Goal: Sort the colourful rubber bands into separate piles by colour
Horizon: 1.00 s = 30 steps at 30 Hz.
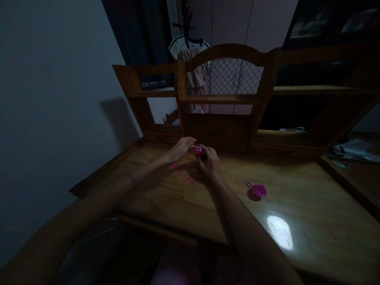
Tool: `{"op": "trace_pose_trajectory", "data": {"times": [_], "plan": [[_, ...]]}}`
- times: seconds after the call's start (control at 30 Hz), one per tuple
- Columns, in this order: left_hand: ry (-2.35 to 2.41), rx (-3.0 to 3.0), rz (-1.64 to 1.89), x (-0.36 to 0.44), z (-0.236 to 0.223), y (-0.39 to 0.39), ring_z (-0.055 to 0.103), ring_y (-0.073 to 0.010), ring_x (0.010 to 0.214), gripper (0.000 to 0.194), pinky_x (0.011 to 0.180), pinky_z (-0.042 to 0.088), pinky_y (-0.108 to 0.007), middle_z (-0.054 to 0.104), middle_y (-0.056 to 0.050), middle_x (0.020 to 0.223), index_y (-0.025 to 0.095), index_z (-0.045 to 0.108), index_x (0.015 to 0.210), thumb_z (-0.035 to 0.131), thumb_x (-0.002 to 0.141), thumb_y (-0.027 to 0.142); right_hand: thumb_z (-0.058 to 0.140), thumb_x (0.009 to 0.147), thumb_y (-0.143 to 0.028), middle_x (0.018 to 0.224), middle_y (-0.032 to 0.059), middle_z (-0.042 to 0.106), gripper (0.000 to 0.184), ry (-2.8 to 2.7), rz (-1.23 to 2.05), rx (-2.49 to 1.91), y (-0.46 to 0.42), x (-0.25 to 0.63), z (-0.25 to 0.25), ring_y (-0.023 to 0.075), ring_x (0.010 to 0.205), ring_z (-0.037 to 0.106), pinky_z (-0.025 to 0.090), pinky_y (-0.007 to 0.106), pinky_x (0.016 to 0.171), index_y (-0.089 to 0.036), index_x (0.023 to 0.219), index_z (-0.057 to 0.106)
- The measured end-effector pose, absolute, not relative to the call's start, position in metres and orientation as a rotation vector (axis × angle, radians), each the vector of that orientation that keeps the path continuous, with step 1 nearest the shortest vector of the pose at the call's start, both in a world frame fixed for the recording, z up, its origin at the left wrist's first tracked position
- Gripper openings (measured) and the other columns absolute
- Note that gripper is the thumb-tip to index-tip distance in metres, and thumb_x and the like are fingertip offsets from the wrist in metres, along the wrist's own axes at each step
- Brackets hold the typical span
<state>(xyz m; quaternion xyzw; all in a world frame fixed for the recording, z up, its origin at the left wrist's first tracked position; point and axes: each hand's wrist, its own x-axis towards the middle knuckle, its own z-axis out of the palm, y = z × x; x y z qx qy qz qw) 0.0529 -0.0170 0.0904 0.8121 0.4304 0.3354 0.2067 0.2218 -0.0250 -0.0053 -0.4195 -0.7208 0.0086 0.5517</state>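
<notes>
Both of my hands meet at the far middle of a wooden desk [208, 206]. My right hand [210, 161] is closed round a small pink object [198, 151] that I cannot make out in the dim light. My left hand [181, 149] reaches in from the left, its fingers stretched toward the same pink object and touching it at the tips. Several small pink pieces [183, 173] lie on the desk just below the hands. A thin bracelet [132, 179] circles my left wrist.
A pink scoop-like cup [257, 190] lies on the desk to the right of my hands. A wooden hutch with shelves [225, 99] rises along the desk's back edge. Clothes on a hanger [192, 67] hang behind it. Papers [356, 151] lie at far right.
</notes>
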Motion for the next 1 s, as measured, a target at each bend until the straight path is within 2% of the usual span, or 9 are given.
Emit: {"op": "trace_pose_trajectory", "data": {"times": [0.13,0.27,0.37,0.43,0.5,0.63,0.77,0.87,1.0], "plan": [[1.152,2.301,1.070,0.051,0.094,-0.017,0.048,-0.0209,0.123,0.052,0.113,0.030,-0.036,0.063,-0.005,0.124,0.019,0.071,0.107,0.027,0.100,0.047,0.057,0.089,-0.030,0.116,0.0108,0.061,0.043,-1.676,0.026,-1.007,-0.025,0.221,-0.005,0.0271,0.106,0.055,0.047,0.042,0.092,-0.023,0.131,0.052],[1.210,2.263,1.187,0.048,0.101,-0.022,0.053,-0.0218,0.117,0.063,0.110,0.033,-0.037,0.068,-0.003,0.115,0.022,0.075,0.092,0.019,0.101,0.049,0.057,0.089,-0.029,0.116,0.0107,0.061,0.043,-1.676,0.038,-1.010,-0.025,0.220,-0.005,0.0272,0.106,0.055,0.047,0.042,0.092,-0.023,0.131,0.052],[1.235,2.203,1.230,0.044,0.106,-0.023,0.057,-0.0217,0.113,0.068,0.108,0.035,-0.037,0.069,-0.003,0.113,0.022,0.076,0.088,0.015,0.100,0.050,0.057,0.088,-0.029,0.117,0.0102,0.061,0.044,-1.679,0.039,-1.011,-0.025,0.221,-0.005,0.0267,0.106,0.055,0.047,0.041,0.092,-0.023,0.131,0.052],[1.221,2.156,1.282,0.038,0.107,-0.018,0.059,-0.0214,0.111,0.066,0.107,0.037,-0.037,0.070,-0.004,0.111,0.020,0.076,0.088,0.017,0.100,0.050,0.057,0.088,-0.030,0.116,0.0100,0.061,0.044,-1.672,0.040,-1.010,-0.025,0.221,-0.005,0.0266,0.106,0.055,0.047,0.041,0.092,-0.023,0.131,0.052],[1.218,2.102,1.316,0.026,0.104,-0.008,0.060,-0.0216,0.108,0.058,0.104,0.040,-0.036,0.070,-0.006,0.109,0.019,0.075,0.089,0.027,0.098,0.051,0.057,0.088,-0.031,0.115,0.0100,0.061,0.044,-1.661,0.043,-1.012,-0.024,0.221,-0.006,0.0267,0.105,0.055,0.047,0.041,0.092,-0.023,0.131,0.052],[1.262,2.005,1.087,-0.013,0.084,0.023,0.064,-0.0224,0.097,0.037,0.090,0.049,-0.035,0.070,-0.009,0.104,0.017,0.072,0.094,0.052,0.086,0.048,0.058,0.088,-0.032,0.114,0.0102,0.062,0.044,-1.652,0.037,-1.020,-0.021,0.222,-0.009,0.0268,0.105,0.055,0.047,0.041,0.092,-0.022,0.131,0.053],[1.392,2.134,0.692,-0.048,0.050,0.036,0.065,-0.0250,0.094,0.036,0.082,0.051,-0.034,0.070,-0.009,0.104,0.019,0.071,0.097,0.066,0.071,0.043,0.058,0.087,-0.032,0.114,0.0104,0.062,0.045,-1.646,0.041,-1.022,-0.020,0.222,-0.010,0.0271,0.105,0.055,0.047,0.042,0.092,-0.022,0.131,0.052],[1.480,2.207,0.584,-0.054,0.030,0.030,0.064,-0.0263,0.091,0.028,0.080,0.049,-0.034,0.069,-0.009,0.098,0.020,0.070,0.087,0.067,0.066,0.039,0.057,0.088,-0.033,0.113,0.0105,0.062,0.045,-1.648,0.048,-1.021,-0.020,0.222,-0.010,0.0272,0.104,0.055,0.047,0.042,0.091,-0.022,0.131,0.052],[1.542,2.186,0.567,-0.047,0.020,0.021,0.062,-0.0237,0.074,0.025,0.068,0.048,-0.033,0.067,-0.009,0.080,0.018,0.068,0.078,0.055,0.076,0.041,0.058,0.087,-0.032,0.114,0.0106,0.062,0.045,-1.650,0.043,-1.027,-0.019,0.222,-0.011,0.0267,0.104,0.055,0.046,0.041,0.092,-0.022,0.130,0.053]]}}
